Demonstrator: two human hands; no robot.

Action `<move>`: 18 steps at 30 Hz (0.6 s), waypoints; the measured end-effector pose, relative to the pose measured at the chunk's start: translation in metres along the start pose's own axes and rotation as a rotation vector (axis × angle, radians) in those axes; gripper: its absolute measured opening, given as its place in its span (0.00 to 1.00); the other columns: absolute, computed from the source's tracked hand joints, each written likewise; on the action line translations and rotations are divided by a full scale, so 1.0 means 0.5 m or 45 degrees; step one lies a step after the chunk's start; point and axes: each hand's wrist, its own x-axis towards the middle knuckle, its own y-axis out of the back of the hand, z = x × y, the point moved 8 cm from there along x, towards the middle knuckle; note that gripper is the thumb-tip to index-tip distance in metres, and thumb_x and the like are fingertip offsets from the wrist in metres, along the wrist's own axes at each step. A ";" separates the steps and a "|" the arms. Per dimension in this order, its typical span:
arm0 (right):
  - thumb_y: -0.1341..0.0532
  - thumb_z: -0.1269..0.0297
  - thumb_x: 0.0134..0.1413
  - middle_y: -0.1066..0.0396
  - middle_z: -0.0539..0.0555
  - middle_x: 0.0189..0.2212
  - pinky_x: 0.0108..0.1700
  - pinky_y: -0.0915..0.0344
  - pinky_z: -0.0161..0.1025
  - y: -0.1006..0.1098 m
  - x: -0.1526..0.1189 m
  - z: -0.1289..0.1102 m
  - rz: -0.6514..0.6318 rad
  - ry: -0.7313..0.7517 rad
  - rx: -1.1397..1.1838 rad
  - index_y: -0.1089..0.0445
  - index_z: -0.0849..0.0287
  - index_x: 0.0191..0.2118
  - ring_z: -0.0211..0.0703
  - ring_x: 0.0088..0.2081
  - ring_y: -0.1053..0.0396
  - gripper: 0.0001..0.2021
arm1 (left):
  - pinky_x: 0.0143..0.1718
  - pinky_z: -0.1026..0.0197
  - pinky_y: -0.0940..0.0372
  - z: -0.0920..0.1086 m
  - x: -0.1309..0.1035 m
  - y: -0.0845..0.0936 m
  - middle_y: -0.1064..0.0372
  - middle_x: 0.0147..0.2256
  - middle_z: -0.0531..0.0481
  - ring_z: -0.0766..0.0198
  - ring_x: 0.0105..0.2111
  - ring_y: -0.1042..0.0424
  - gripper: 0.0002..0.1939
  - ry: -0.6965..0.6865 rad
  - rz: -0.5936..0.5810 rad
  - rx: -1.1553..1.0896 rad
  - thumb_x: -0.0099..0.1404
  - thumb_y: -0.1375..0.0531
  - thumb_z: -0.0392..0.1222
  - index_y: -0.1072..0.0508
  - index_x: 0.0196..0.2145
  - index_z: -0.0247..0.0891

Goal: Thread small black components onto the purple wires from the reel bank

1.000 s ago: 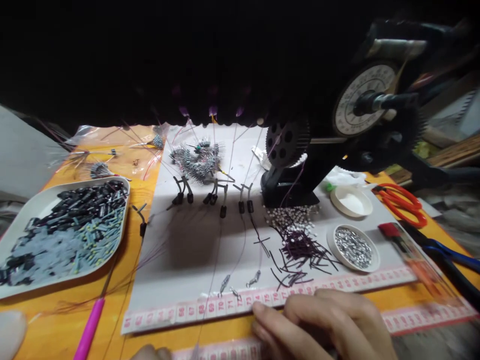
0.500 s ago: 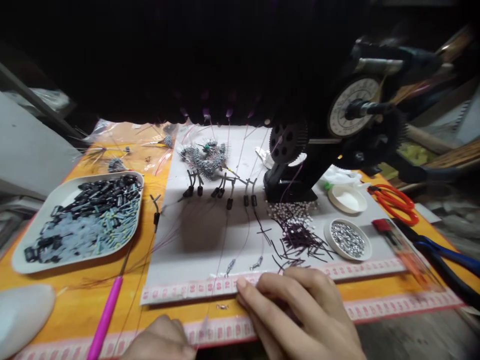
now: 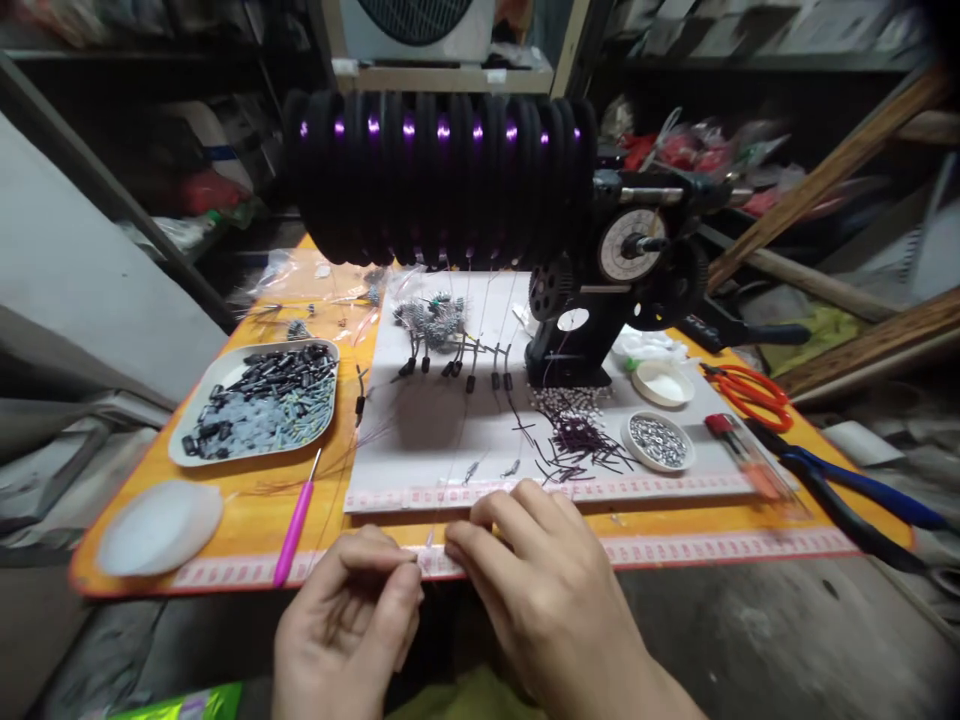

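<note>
While pinching: left hand [image 3: 349, 625] holds thin line [image 3: 429, 540], grip narrow, keeping it taut.
Right hand [image 3: 547, 600]: fingertips steady it at lower-centre surface [image 3: 247, 520] edge.

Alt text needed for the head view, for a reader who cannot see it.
Left hand and right hand pinch a thin wire at the near edge of an orange table, below a black spool rack; a tray of small parts sits left.

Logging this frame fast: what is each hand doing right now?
Left hand: fingers pinched shut on a thin wire at the table edge.
Right hand: fingers curled beside it; a grip cannot be told.
</note>
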 end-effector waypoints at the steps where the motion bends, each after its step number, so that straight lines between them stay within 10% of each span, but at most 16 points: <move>1: 0.44 0.76 0.65 0.31 0.53 0.28 0.33 0.43 0.42 -0.001 0.002 -0.002 -0.013 0.001 -0.029 0.27 0.61 0.32 0.45 0.31 0.39 0.12 | 0.16 0.76 0.43 -0.001 0.002 0.001 0.34 0.24 0.58 0.77 0.17 0.39 0.16 -0.019 -0.023 -0.005 0.51 0.25 0.49 0.27 0.24 0.40; 18: 0.50 0.84 0.60 0.32 0.57 0.31 0.31 0.33 0.41 -0.004 -0.008 -0.008 -0.233 0.121 -0.265 0.33 0.60 0.32 0.48 0.32 0.35 0.15 | 0.19 0.73 0.43 0.003 -0.011 -0.002 0.34 0.23 0.58 0.76 0.18 0.41 0.14 -0.094 -0.064 -0.152 0.53 0.26 0.47 0.27 0.27 0.39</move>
